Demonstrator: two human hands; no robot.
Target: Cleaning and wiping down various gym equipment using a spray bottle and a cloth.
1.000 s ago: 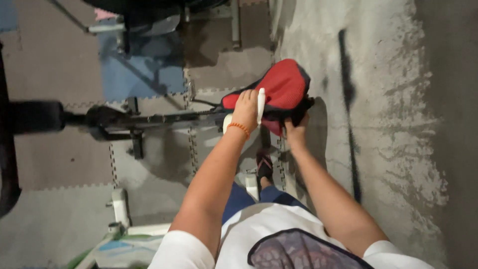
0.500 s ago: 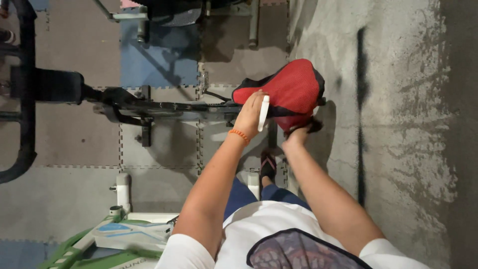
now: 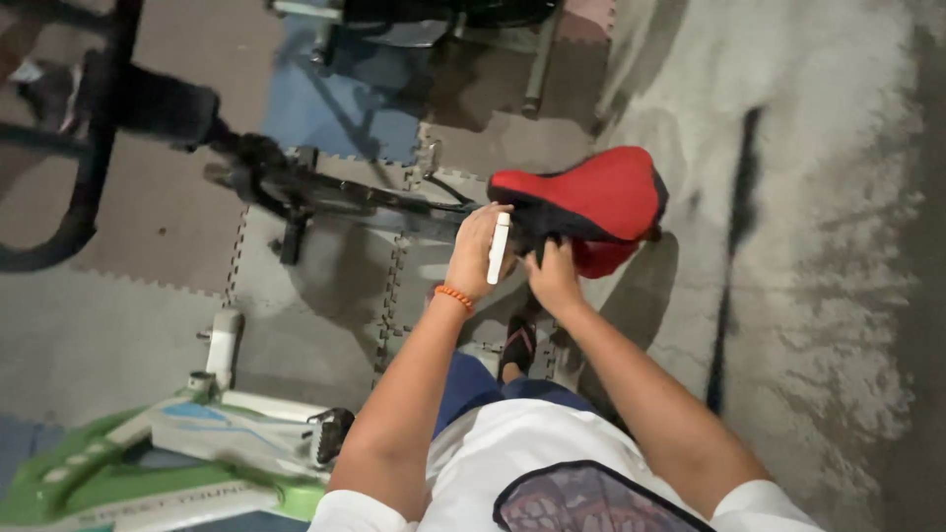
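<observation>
Head view: left hand (image 3: 477, 254) grips a small white tool (image 3: 499, 247) at the nose of the red-and-black bike saddle (image 3: 591, 202), right hand (image 3: 553, 277) tucked underneath, grip unclear. Looks like saddle-clamp fiddling; steadying the seat seems called for.

Grey foam mats (image 3: 148, 325) with jigsaw edges cover the floor on the left, and one blue mat (image 3: 340, 113) lies among them near the top. To the right runs rough concrete (image 3: 838, 246), pale and patchy, with a dark streak (image 3: 734, 246) down it. A green and white frame (image 3: 168, 443) lies at the lower left, a white tube (image 3: 223, 345) standing up from it and a black toothed pedal (image 3: 330, 433) at its end. A dark curved bar (image 3: 74, 187) shows at the far left. More metal equipment (image 3: 434, 20) stands along the top edge.
</observation>
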